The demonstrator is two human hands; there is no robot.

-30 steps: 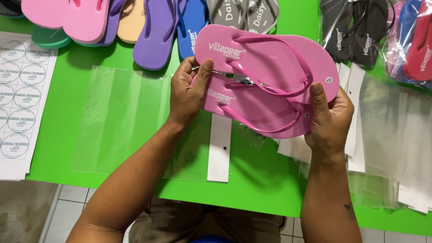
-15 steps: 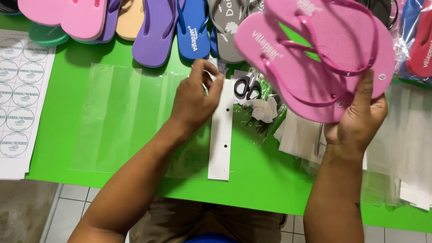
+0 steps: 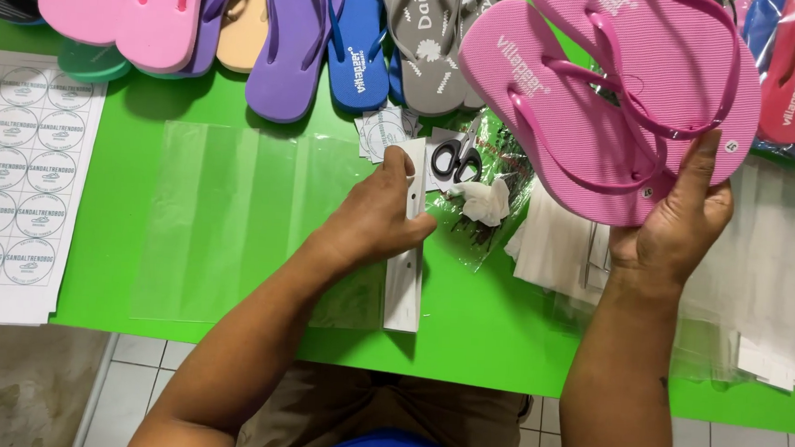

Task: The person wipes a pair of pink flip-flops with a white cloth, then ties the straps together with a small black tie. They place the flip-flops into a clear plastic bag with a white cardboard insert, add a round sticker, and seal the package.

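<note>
Pink rubber flip-flops [image 3: 622, 99], a stacked pair, sit upper right, pinched by the right hand [image 3: 674, 224] at one edge; judged loosely held, they could slide apart. Left hand [image 3: 380, 218] fingers curl around a white cardboard header strip [image 3: 404, 278] on the green desk [image 3: 491, 333]. Round-sticker sheet [image 3: 19, 185] lies far left.

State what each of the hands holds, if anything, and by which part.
Right hand holds pink rubber flip-flops by their heel ends. Left hand grips the top end of a white card strip.
</note>
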